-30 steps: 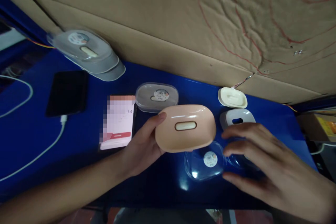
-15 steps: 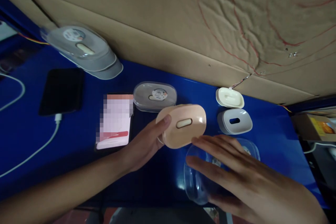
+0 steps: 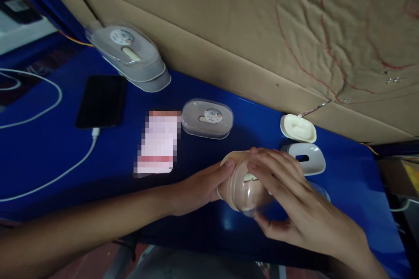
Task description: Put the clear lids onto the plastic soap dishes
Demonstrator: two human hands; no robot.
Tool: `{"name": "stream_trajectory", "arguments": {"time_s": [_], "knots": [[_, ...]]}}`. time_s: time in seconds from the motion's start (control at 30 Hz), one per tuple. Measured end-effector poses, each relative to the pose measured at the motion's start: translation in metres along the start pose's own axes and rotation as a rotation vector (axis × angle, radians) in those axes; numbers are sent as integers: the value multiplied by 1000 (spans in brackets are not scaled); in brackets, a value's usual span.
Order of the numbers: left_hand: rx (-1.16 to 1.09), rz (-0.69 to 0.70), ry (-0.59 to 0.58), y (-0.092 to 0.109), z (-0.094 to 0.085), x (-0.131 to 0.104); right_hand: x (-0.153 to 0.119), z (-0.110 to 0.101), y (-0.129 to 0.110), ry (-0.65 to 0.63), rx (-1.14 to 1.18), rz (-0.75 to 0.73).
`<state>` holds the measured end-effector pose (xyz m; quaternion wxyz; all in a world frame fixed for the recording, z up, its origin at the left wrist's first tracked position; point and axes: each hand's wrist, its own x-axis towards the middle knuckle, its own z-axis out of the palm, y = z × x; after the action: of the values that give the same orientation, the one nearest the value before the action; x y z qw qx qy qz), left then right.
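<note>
My left hand (image 3: pixel 209 182) grips the left end of a peach-coloured oval container (image 3: pixel 225 187), its thumb on the top edge. A clear plastic cover (image 3: pixel 247 196) lies over the container's right part, and my right hand (image 3: pixel 291 200) holds that cover with its fingers curved over the far side and its thumb below. Just beyond my right hand sit a white oval piece with a slot (image 3: pixel 314 159) and a cream oval piece (image 3: pixel 299 128). A grey container with a clear cover and a round label (image 3: pixel 207 118) lies behind my left hand.
Stacked grey containers (image 3: pixel 137 59) stand at the back left against the brown board (image 3: pixel 203 30). On the blue table (image 3: pixel 157 222) lie a lit phone (image 3: pixel 160 141) and a dark phone (image 3: pixel 102 101) with a white cable. A cardboard box (image 3: pixel 394 176) is at the right.
My right hand has brought a clear cover up onto the peach container. My left hand and the container have moved right and down, and the view has shifted.
</note>
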<state>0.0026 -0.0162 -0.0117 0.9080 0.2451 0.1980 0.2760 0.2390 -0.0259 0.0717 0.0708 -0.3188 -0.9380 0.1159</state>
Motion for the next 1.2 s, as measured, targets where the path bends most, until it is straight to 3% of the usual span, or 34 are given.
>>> {"name": "stream_trajectory", "arguments": {"time_s": [0.37, 0.83, 1.0, 1.1, 1.2], "knots": [[-29, 67, -75, 2, 1, 4, 4, 1, 11, 48, 32, -26], [-1, 60, -78, 1, -1, 5, 11, 0, -3, 19, -36, -53], [41, 67, -92, 2, 18, -7, 2, -8, -23, 77, -99, -29], [24, -86, -114, -4, 38, -30, -16, -23, -45, -52, -46, -1], [51, -225, -56, -19, 58, -58, -41, -32, -70, -175, 34, 24]]}}
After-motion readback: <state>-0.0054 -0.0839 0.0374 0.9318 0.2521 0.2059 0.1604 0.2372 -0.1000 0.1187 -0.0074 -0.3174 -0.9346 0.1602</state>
